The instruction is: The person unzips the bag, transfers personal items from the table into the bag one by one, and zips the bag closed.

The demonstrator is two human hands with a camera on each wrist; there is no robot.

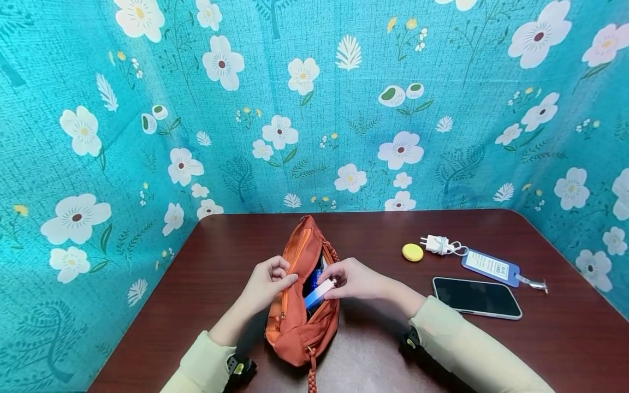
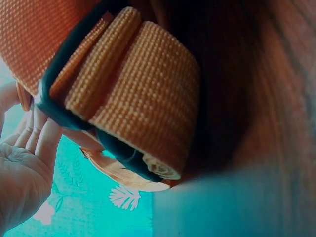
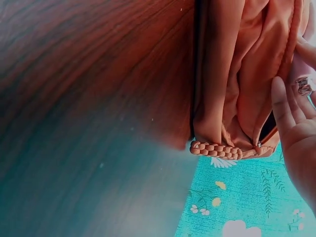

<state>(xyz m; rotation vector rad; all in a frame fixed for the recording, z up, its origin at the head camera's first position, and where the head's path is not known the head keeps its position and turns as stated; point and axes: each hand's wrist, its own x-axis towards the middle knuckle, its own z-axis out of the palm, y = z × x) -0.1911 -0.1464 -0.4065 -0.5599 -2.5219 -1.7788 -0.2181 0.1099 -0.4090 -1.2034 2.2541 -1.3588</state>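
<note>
Cloth [image 1: 324, 147] in turquoise, printed with white flowers, leaves and small trees, hangs behind and beside a dark reddish-brown table [image 1: 231, 240], whose near edge is cut off. Left of the table's middle lies an orange bag [image 1: 296, 300], its long zipped mouth parted over a dark interior; a braided pull [image 1: 312, 374] runs out of the frame at the near end. No brand can be made out on it. In the left wrist view, a coarse woven strap [image 2: 148, 84] with a dark buckle fills much of the frame, blurred in places.

The left hand [image 1: 265, 284] has its fingers curled, pinching the bag's edge. The right hand [image 1: 356, 279] is closed at the bag's opening, fingers and thumb pinching a slim tube [image 1: 318, 293], white fading to blue, with a clear, shiny end. The tube slants into the opening; any lettering on it is too small to read. Below it shows a deep-blue item [image 1: 314, 277], mostly hidden.

To the right, a phone [image 1: 476, 297] lies with its black screen up. Beyond it, a blue-edged badge holder [image 1: 490, 267] carries a white label on which "CARD" seems legible, the finer lines not. Beside that are a white charger [image 1: 437, 244], its cable bundled, and a yellow oval case [image 1: 413, 252].
</note>
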